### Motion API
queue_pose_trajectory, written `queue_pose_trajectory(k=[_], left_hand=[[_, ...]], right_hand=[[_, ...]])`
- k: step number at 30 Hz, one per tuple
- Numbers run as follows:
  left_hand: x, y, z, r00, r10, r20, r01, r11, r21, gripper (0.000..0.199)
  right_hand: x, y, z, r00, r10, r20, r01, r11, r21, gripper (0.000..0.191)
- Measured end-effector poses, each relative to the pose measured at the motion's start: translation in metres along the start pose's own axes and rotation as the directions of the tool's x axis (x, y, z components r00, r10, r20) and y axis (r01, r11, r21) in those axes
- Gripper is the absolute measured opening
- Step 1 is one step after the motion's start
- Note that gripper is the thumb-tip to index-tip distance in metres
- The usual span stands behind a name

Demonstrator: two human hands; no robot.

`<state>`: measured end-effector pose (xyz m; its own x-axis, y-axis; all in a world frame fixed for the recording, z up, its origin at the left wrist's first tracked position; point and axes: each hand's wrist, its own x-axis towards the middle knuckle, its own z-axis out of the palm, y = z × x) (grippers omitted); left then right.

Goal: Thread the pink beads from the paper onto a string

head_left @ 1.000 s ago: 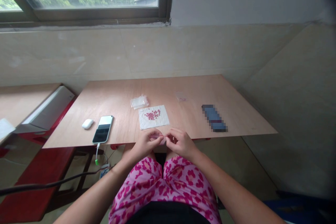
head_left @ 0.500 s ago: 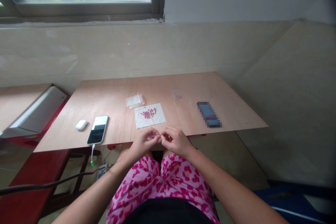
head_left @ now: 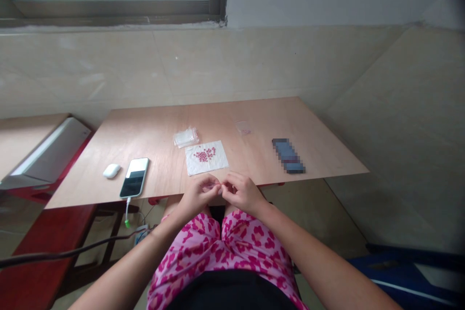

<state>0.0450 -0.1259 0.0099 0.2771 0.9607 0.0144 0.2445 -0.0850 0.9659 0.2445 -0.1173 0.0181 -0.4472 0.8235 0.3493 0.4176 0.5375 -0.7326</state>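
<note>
Left hand (head_left: pixel 198 193) and right hand (head_left: pixel 244 193) pinch one small clear bag (head_left: pixel 220 191).
On the bench (head_left: pixel 250 160), at their eleven o'clock: one napkin (head_left: pixel 195 168), dozens of red beads (head_left: pixel 206 155).

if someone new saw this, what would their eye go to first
Probably the bright pink patterned clothing on the person's lap, at the bottom centre. Next, the cluster of small pink-red bits on a white sheet, near the table's front edge. Just in front of that, the left hand and right hand meet, pinching a small see-through piece.
</note>
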Motion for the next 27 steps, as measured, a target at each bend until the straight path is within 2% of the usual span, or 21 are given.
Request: queue_pose_trajectory(k=[21, 27], left_hand=[[0.005, 0.007, -0.020, 0.998, 0.032, -0.054, -0.029, 0.998, 0.047, 0.022], [0.006, 0.010, -0.024, 0.997, 0.026, -0.067, -0.028, 0.999, -0.037, 0.025]], right_hand=[[0.008, -0.003, -0.010, 1.000, -0.004, -0.012, 0.004, 1.000, -0.025, 0.014], [0.009, -0.001, -0.012, 1.000, -0.002, -0.021, 0.002, 0.999, -0.041, 0.013]])
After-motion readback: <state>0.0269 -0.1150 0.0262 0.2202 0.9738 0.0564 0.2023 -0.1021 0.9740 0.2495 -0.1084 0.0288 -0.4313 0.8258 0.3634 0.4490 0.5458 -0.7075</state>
